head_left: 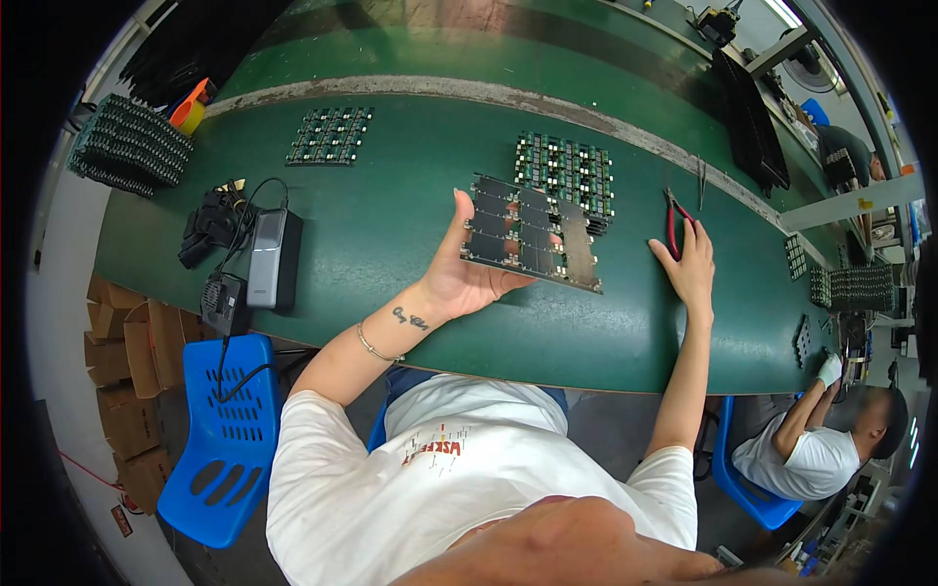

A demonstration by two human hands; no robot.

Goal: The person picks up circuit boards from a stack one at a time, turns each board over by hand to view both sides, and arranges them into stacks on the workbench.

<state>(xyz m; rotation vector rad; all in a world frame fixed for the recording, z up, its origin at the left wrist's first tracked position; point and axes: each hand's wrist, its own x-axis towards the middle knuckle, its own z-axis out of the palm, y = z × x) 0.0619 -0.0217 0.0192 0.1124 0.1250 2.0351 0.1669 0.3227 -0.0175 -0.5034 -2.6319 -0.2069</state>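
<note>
At a green workbench (391, 225), the left hand (459, 278) tilts a circuit-board panel (531, 234) up on its palm, thumb clamped on the edge, while at three o'clock the right hand's (692, 269) spread fingers touch red-handled cutters (673, 223).

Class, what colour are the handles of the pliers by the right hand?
Red, on the pliers, seen in the head view.

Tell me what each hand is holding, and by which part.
The left hand holds a panel of circuit boards by its left edge, thumb on top. The right hand rests on the red-handled pliers; a real grip cannot be told.
</note>
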